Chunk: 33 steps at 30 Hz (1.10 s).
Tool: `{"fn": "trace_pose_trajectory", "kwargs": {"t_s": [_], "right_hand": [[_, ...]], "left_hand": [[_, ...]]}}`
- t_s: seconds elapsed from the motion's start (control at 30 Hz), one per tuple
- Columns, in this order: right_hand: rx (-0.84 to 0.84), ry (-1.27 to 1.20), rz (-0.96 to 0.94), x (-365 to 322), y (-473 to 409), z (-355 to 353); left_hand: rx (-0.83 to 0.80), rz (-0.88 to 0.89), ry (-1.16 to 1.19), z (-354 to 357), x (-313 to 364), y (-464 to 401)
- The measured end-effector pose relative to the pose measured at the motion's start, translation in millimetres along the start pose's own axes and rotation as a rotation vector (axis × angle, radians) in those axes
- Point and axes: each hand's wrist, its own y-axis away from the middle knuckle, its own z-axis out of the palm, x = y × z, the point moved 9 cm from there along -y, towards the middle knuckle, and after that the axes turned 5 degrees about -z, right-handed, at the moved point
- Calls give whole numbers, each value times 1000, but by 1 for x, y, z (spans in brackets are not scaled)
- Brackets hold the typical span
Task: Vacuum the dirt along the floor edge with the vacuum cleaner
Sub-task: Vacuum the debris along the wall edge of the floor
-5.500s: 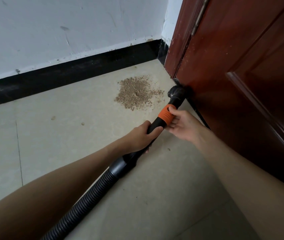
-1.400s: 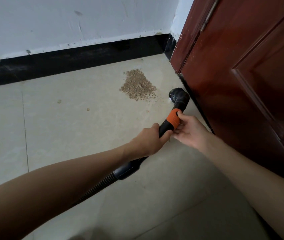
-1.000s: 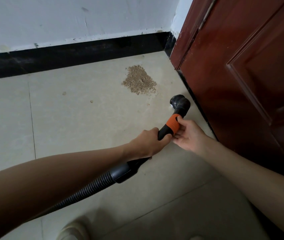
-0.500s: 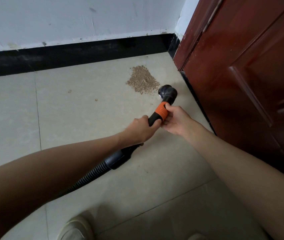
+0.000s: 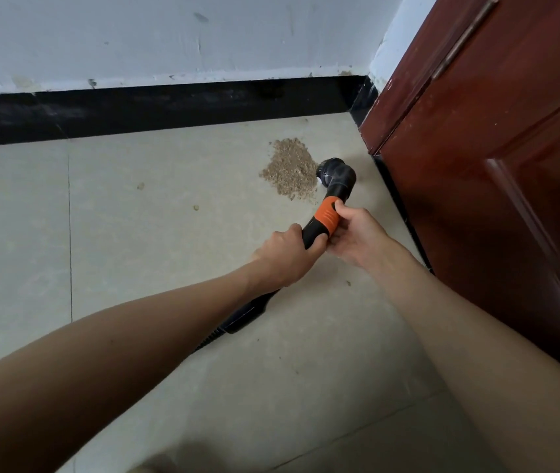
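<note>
I had both hands on the vacuum wand so I could steer it low along the floor (image 5: 169, 268). My left hand (image 5: 285, 257) was wrapped around the black shaft behind the orange collar (image 5: 327, 218), taking the weight, while my right hand (image 5: 357, 237) pinched that collar from the door side to aim the tip. The round nozzle (image 5: 336, 175) sat at the right edge of the dirt pile (image 5: 289, 170), close to the red door (image 5: 476, 165) and short of the black skirting (image 5: 169, 107), mouth turned toward the pile, I judged, to draw the grit in. A few loose specks (image 5: 196, 207) lay farther left.
</note>
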Motion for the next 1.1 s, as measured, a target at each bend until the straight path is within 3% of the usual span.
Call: {"fn": "trace_pose_trajectory", "kwargs": {"t_s": [0.4, 0.73, 1.1], "right_hand": [[-29, 43, -12, -17, -43, 41], [-24, 118, -21, -35, -64, 68], [-7, 74, -25, -34, -42, 27]], "left_hand": [[146, -78, -25, -29, -14, -38], [108, -94, 103, -49, -18, -60], [39, 1, -23, -25, 11, -44]]}}
